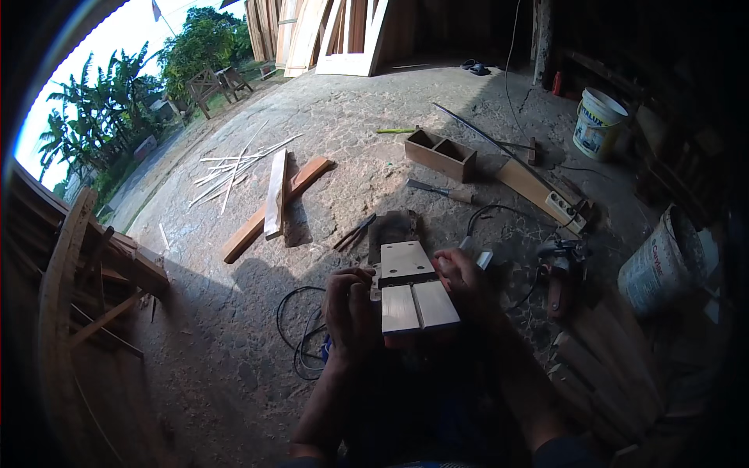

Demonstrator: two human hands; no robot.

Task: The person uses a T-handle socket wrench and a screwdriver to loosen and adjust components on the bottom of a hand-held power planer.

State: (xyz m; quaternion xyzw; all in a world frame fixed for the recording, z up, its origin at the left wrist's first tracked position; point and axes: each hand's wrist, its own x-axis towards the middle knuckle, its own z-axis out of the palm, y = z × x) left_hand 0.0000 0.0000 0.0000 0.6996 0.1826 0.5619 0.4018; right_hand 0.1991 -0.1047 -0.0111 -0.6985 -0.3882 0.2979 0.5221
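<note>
An electric hand planer lies upside down in front of me, its metal sole (400, 306) facing up. The nearer plate has a lengthwise groove; the farther plate (406, 260) has small holes. A dark gap with the cutter area crosses between them. My left hand (349, 308) is closed on the planer's left side, fingers curled. From the right, my right hand (459, 273) grips the opposite side near the gap, its fingertips partly hidden in shadow. Just beyond are dark-handled pliers (356, 232) and a chisel (441, 190) with a wooden handle.
A two-part wooden box (439, 156), a power strip (563, 209) on a board and a dark power tool (558, 273) lie ahead and right. Buckets (599, 123) stand farther right. Planks (275, 193) and thin strips (234, 168) lie left, near a wooden frame (62, 281). Black cable (300, 335) loops beside my left hand.
</note>
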